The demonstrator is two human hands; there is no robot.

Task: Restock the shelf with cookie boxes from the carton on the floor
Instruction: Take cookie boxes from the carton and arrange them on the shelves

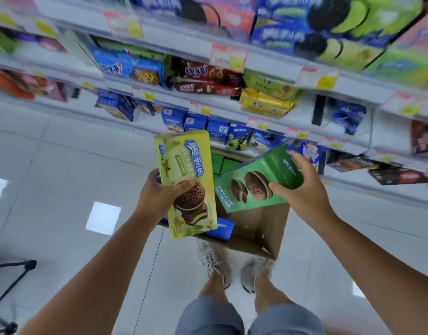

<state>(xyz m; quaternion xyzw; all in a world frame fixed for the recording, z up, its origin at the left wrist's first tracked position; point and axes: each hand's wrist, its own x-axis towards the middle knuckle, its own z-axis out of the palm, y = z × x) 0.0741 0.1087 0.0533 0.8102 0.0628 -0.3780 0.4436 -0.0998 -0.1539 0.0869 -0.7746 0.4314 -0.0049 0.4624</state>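
Left hand (157, 194) grips yellow-green box (184, 165) (奥利奥 lettering); right hand (303, 187) grips green box (261, 170).

Shelf (304, 117) gap free between yellow packs (266, 103) and blue bag (346, 116).

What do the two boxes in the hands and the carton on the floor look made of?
Yellow-green box: likely printed paperboard, slightly glossy, crisp folded edges. Green box: seemingly the same, sharp corners. Carton: brown cardboard, matte, unprinted inside; probably corrugated.
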